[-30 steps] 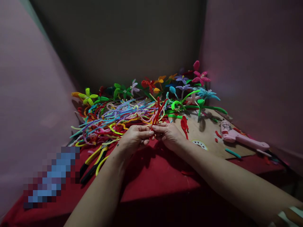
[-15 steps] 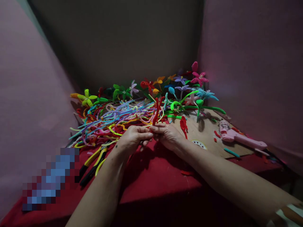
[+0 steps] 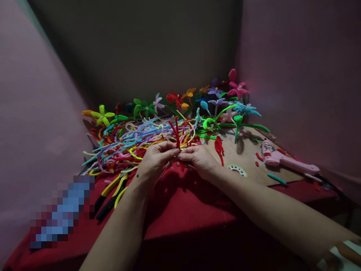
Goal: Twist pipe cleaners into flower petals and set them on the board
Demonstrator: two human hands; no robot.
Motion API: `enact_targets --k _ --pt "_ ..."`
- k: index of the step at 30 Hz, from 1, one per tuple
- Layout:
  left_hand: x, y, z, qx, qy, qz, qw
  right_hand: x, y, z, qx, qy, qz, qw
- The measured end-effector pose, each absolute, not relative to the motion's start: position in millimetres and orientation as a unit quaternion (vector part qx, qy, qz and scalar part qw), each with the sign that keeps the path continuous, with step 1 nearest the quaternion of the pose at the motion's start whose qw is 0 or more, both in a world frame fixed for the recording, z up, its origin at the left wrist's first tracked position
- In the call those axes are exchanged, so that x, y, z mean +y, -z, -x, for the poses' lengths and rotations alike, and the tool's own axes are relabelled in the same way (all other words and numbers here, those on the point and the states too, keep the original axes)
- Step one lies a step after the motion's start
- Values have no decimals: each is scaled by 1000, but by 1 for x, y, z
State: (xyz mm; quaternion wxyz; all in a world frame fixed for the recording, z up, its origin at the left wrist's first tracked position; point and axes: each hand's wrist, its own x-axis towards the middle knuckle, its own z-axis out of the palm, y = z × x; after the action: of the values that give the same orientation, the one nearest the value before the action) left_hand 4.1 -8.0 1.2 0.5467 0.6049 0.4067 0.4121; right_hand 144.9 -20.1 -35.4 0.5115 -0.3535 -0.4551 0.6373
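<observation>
Red pipe cleaners (image 3: 177, 134) stand up between my two hands, their upper ends spread apart in a narrow V, with a bit of red showing below the fingers. My left hand (image 3: 160, 156) is closed, pinching them from the left between thumb and fingers. From the right, my right hand (image 3: 196, 156) pinches at the same spot, its fingertips touching those of the left. The exact grip point is hidden by the fingers. Just behind the hands lies a heap of many-coloured pipe cleaners (image 3: 135, 135).
A wooden board (image 3: 254, 150) at right bears a pink glue gun (image 3: 287, 162), a white ring-shaped spool (image 3: 237, 170) and a red petal piece (image 3: 218, 148). Pliers with yellow-black handles (image 3: 113, 192) lie at left on the red cloth (image 3: 191, 218). Pipe-cleaner flowers (image 3: 238, 89) line the back.
Both hands have moved slightly left and up with the red pipe cleaners. Their tips now lean left and spread in a V, and red shows below the fingers.
</observation>
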Motion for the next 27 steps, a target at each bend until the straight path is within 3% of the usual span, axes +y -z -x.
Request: enact_targets --k 7,12,19,24,27 --pt "-6 0 -3 391 -411 -553 611 -19 34 -147 -432 -670 330 505" --pt "-8 -3 -1 382 -429 -619 535 -18 30 -149 -424 -677 320 510" --pt "-3 -3 4 322 -420 -807 261 -18 26 -151 -405 -725 315 460" --pt "-6 -13 10 272 -332 -903 6 -19 25 -155 -426 -737 316 419" --pt "-13 -24 12 225 -245 -940 -79 -19 25 -156 -449 -740 294 405"
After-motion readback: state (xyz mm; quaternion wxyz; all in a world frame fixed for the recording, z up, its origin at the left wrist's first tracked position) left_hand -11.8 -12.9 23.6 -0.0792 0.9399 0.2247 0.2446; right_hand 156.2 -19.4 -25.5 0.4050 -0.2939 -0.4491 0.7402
